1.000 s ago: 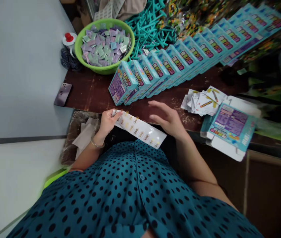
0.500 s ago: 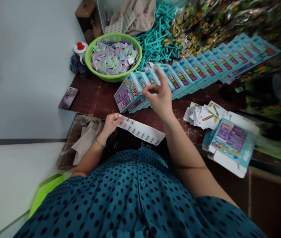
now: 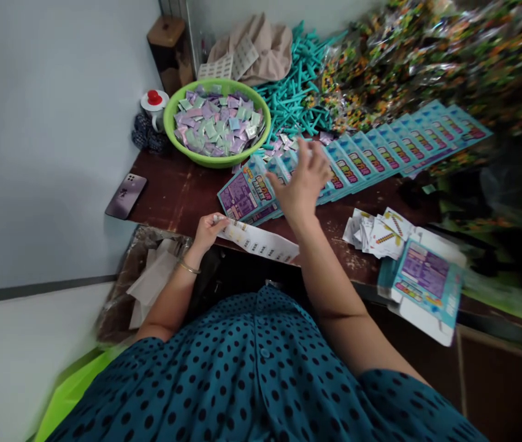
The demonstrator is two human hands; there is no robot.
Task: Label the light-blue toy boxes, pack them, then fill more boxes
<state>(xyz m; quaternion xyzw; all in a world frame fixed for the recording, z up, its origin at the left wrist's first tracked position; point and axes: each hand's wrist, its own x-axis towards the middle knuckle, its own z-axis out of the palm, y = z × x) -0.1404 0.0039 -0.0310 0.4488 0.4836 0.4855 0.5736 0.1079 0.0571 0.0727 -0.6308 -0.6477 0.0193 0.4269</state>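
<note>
My left hand (image 3: 208, 233) pinches one end of a white sticker sheet (image 3: 267, 241) with rows of small printed labels, at the table's front edge. Over the near end of a long overlapping row of light-blue printed boxes (image 3: 365, 162) is my right hand (image 3: 303, 184). Its fingers are spread and somewhat blurred, and nothing shows between them. It covers part of several boxes; whether it touches them I cannot tell. The front box (image 3: 246, 193) has a purple panel and lies closest to my left hand.
A green basin (image 3: 218, 161) of small packets stands behind the boxes, beside a heap of turquoise sticks (image 3: 292, 92). To the right lie white cards (image 3: 383, 233) and flat box blanks (image 3: 426, 276). A phone (image 3: 126, 195) rests at left, above a lined carton (image 3: 118, 307).
My right hand has gone from a thumb-and-finger pinch to spread fingers above the boxes. My left hand still holds the sticker sheet, which now bends more. The camera view has shifted slightly.
</note>
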